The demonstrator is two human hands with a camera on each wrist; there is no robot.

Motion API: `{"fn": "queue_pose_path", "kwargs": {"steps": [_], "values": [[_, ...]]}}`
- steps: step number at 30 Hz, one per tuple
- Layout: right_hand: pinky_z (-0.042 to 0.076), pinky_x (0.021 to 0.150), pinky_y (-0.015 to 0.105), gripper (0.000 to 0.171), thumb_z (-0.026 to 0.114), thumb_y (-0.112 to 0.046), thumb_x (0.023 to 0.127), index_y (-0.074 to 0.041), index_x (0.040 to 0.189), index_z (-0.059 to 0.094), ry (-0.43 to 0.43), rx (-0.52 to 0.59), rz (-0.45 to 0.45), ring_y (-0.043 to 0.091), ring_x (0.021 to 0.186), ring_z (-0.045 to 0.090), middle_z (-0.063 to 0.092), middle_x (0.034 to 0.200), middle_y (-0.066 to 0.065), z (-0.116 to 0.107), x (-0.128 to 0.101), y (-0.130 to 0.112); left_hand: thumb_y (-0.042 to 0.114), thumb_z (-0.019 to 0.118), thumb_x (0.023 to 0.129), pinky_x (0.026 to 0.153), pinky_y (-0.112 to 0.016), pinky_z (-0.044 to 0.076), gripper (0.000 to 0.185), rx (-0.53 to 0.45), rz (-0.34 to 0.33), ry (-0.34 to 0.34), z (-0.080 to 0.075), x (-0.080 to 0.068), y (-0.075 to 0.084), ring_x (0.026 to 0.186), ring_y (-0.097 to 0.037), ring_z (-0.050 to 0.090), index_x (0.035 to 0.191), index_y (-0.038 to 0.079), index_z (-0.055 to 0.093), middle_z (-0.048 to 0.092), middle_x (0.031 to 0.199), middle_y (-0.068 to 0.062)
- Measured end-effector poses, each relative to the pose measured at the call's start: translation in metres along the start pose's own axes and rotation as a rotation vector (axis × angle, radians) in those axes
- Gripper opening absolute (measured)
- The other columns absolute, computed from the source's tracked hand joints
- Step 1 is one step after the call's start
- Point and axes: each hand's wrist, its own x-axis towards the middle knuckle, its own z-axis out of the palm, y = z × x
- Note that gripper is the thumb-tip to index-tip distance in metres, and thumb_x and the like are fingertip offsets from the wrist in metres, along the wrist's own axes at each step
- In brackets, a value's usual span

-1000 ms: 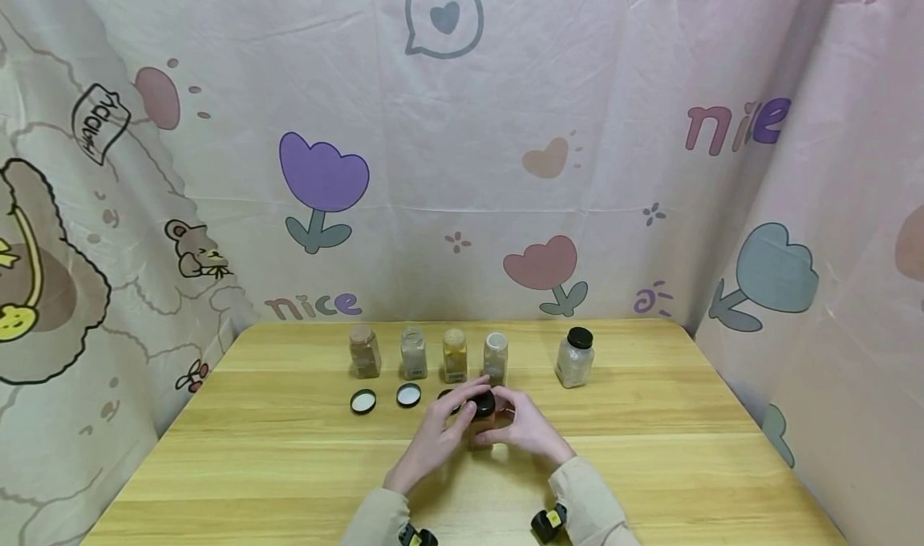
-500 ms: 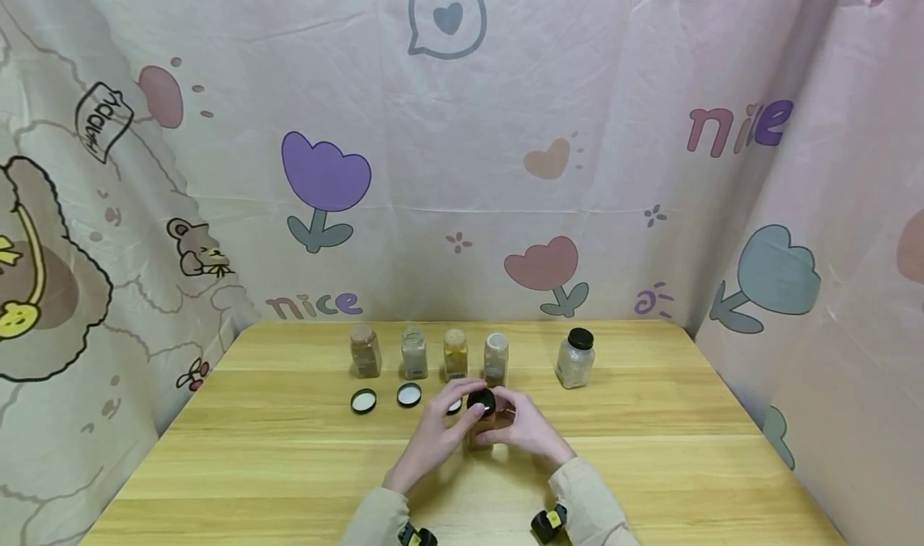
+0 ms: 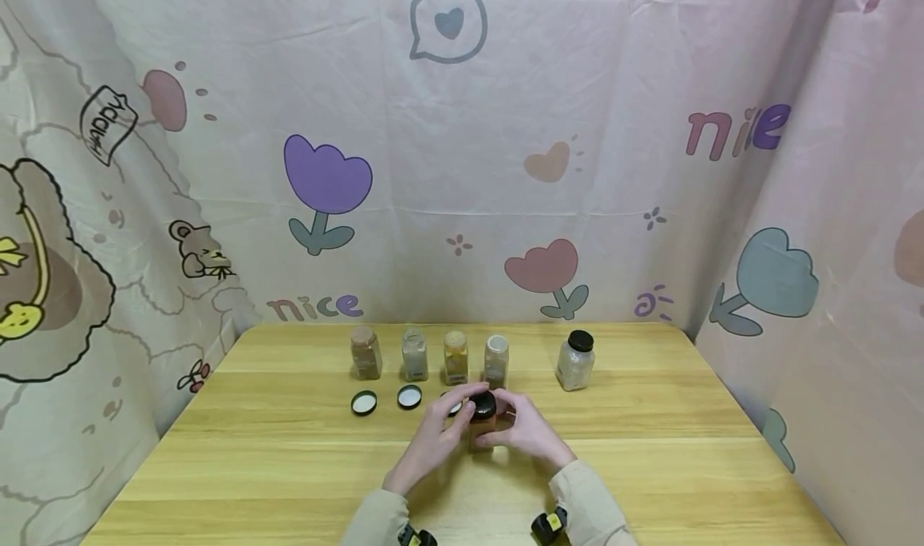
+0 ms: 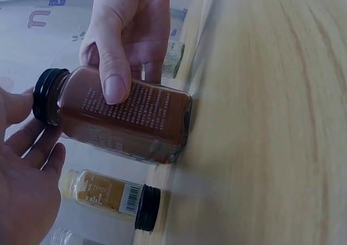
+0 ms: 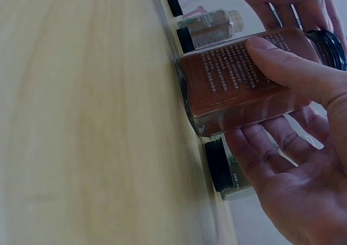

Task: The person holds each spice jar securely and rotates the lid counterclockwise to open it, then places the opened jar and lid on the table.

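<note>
A jar of brown spice [image 3: 482,432] stands on the wooden table [image 3: 289,466], in front of a row of four open jars. The right hand [image 3: 530,430] is wrapped around the jar's body, thumb pressed on its label. The left hand [image 3: 436,434] has its fingers curled on the jar's black lid [image 3: 482,404]. Loose lids [image 3: 363,402] lie nearby, and a capped jar [image 3: 575,359] stands off to the right
</note>
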Motion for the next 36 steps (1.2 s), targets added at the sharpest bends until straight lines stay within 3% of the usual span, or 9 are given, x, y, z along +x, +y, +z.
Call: {"fn": "queue_pose_path", "kwargs": {"steps": [10, 16, 24, 36], "values": [[0.056, 0.085, 0.021, 0.046, 0.088, -0.010, 0.074, -0.007, 0.114, 0.065, 0.000, 0.003, -0.004, 0.012, 0.092, 0.067, 0.069, 0.102, 0.010, -0.0002, -0.0021, -0.0008, 0.012, 0.061, 0.100, 0.102, -0.049, 0.054, 0.030, 0.011, -0.007, 0.036, 0.0011, 0.0005, -0.0022, 0.120, -0.030, 0.064, 0.129, 0.008, 0.065, 0.067, 0.130, -0.009], [0.057, 0.087, 0.021, 0.046, 0.088, -0.009, 0.075, -0.007, 0.115, 0.065, -0.006, -0.004, -0.017, 0.008, 0.093, 0.067, 0.069, 0.105, 0.012, -0.0008, -0.0020, -0.0001, 0.015, 0.058, 0.102, 0.109, -0.045, 0.051, 0.031, 0.025, -0.025, 0.010, 0.0014, -0.0002, -0.0010, 0.131, -0.031, 0.058, 0.133, 0.015, 0.063, 0.063, 0.140, -0.012], [0.056, 0.086, 0.020, 0.047, 0.088, -0.011, 0.074, -0.006, 0.115, 0.065, 0.002, -0.017, -0.020, 0.007, 0.092, 0.067, 0.071, 0.104, 0.012, -0.0004, -0.0018, -0.0007, 0.010, 0.049, 0.105, 0.115, -0.041, 0.046, 0.031, -0.030, -0.035, -0.032, -0.0011, 0.0007, 0.0029, 0.137, -0.033, 0.054, 0.132, 0.009, 0.063, 0.060, 0.144, -0.012], [0.057, 0.086, 0.021, 0.046, 0.088, -0.012, 0.075, -0.005, 0.114, 0.065, -0.005, -0.006, -0.028, 0.005, 0.091, 0.066, 0.068, 0.102, 0.010, -0.0007, -0.0030, -0.0021, 0.016, 0.057, 0.103, 0.107, -0.047, 0.051, 0.032, -0.006, -0.070, -0.005, -0.0008, -0.0007, 0.0038, 0.129, -0.030, 0.060, 0.133, 0.007, 0.063, 0.065, 0.136, -0.009]]}}
